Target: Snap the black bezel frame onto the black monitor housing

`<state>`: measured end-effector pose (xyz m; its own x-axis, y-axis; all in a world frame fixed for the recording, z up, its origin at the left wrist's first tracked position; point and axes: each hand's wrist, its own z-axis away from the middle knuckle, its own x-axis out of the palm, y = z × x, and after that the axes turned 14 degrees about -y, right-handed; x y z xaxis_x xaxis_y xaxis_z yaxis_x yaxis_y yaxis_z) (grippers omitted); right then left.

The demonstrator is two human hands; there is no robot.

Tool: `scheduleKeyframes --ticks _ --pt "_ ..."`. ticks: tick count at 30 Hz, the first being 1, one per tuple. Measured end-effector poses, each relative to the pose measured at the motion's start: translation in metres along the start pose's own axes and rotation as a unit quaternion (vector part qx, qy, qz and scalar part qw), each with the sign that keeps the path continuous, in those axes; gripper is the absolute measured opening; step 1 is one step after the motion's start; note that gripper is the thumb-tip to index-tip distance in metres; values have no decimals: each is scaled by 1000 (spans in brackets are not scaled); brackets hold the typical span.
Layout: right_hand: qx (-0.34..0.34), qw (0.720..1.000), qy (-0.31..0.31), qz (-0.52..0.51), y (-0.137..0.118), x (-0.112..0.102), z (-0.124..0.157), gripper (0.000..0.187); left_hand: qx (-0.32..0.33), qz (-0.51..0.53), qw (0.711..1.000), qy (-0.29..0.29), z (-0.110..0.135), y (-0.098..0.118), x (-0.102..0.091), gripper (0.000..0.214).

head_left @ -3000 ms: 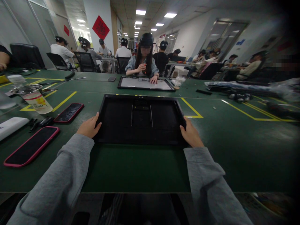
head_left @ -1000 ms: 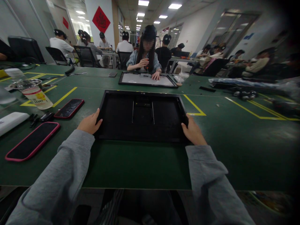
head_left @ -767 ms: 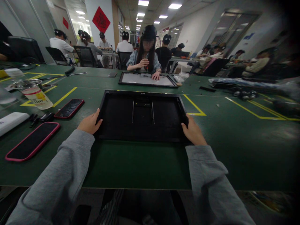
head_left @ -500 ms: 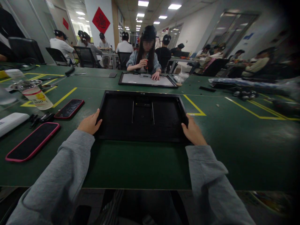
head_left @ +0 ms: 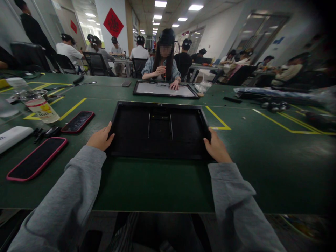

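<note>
A black monitor back cover (head_left: 136, 133) lies flat on the green table (head_left: 157, 182) in front of me, hollow side up. My left hand (head_left: 100, 138) grips its near left edge, thumb on the rim. My right hand (head_left: 216, 148) holds the near right corner, fingers curled round the edge. Both arms are in grey sleeves.
Two phones in pink cases (head_left: 35, 157) (head_left: 78, 121), a clear bottle (head_left: 39, 105) and a white box (head_left: 12, 137) lie to the left. Across the table a person (head_left: 162, 59) works on a white panel (head_left: 164, 89). Yellow tape lines (head_left: 217, 120) mark the table; dark parts (head_left: 270, 104) lie far right.
My hands and the cover have stayed put. A person in dark clothes has walked into view at the far left background.
</note>
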<state>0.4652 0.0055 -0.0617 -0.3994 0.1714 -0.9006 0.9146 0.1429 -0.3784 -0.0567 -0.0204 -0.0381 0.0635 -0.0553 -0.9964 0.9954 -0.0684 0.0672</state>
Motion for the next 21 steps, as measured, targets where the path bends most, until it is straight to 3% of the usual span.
scheduleKeyframes --ticks 21 --pt "-14 1000 2 17 0 0 0 62 3 -15 1000 -5 -1 -1 1 68"
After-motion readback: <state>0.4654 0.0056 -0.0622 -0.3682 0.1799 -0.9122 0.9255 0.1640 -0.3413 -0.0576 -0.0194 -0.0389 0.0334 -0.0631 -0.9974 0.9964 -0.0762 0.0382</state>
